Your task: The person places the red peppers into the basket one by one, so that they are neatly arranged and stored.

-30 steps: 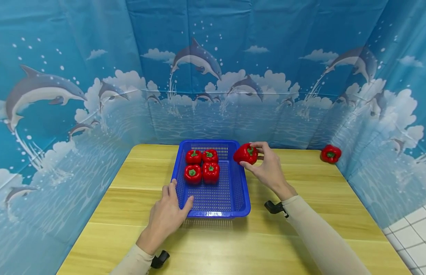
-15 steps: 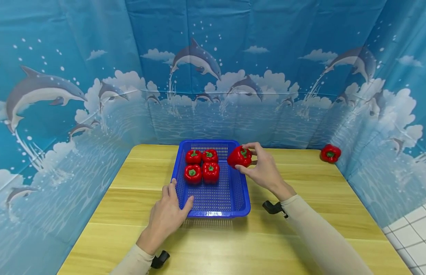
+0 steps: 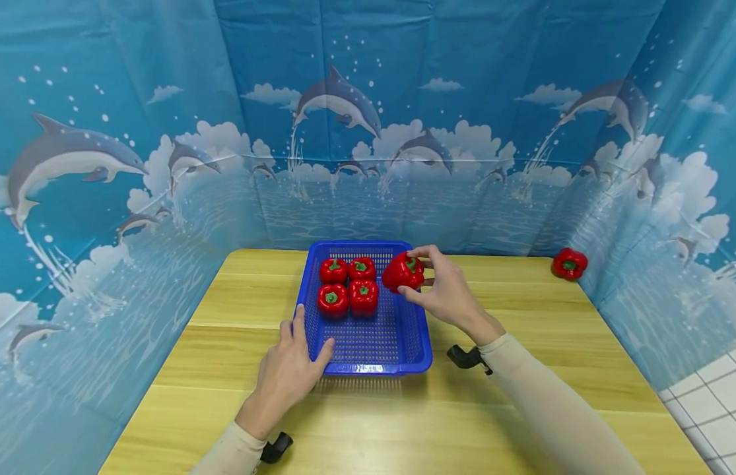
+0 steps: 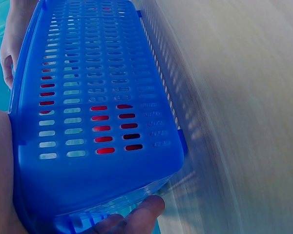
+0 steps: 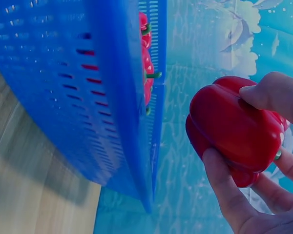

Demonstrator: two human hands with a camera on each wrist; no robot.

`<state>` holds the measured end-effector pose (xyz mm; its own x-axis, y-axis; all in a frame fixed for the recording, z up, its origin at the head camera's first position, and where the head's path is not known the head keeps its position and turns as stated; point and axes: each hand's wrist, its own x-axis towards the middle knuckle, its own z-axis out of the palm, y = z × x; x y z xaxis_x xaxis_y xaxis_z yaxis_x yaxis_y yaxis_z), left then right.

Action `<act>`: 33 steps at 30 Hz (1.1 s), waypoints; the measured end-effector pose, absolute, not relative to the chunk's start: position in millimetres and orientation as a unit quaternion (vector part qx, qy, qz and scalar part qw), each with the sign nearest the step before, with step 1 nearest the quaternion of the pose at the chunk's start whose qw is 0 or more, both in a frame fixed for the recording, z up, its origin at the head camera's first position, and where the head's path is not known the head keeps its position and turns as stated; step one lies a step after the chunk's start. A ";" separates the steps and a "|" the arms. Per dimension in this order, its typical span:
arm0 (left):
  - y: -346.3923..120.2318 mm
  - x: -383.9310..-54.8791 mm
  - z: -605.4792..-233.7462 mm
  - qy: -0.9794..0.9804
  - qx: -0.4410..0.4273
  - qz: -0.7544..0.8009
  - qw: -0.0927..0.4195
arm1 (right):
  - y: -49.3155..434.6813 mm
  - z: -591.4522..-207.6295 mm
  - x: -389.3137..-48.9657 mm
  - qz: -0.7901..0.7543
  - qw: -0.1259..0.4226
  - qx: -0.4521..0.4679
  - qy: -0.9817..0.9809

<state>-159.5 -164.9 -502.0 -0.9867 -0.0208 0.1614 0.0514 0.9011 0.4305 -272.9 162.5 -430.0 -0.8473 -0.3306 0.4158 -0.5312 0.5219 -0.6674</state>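
Note:
My right hand [image 3: 447, 293] grips a red bell pepper [image 3: 399, 274], thumb on its near side and fingers around it, above the right part of the blue plastic basket [image 3: 415, 356]. In the right wrist view this bell pepper [image 5: 234, 126] lies on its side, green stem turned toward the palm. Several other red bell peppers [image 3: 364, 298] stand stem up in the basket's left half, in two rows. At the basket's near left corner, my left hand [image 3: 287, 369] holds the rim, thumb reaching over the edge and fingers along the outer left wall.
One more red bell pepper [image 3: 569, 264] lies at the table's far right corner. The basket stands on a light wooden table [image 3: 237, 356]. Behind and at both sides hangs a blue dolphin curtain [image 3: 368, 198]. White tiles [image 3: 715, 402] show at the right.
My right hand has carried the red bell pepper leftward from the basket's right rim to over its inside. My left hand has stayed at the corner, its index finger slightly straighter.

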 end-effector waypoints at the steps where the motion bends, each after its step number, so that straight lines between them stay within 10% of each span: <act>1: -164.7 -159.8 -501.9 -0.972 -0.008 -0.223 0.081 | 161.6 -429.7 -272.3 0.419 0.119 0.250 -0.865; 33: -165.8 -160.6 -505.3 -0.972 -0.009 -0.220 0.082 | 119.0 -419.7 -260.3 0.352 0.071 0.317 -0.878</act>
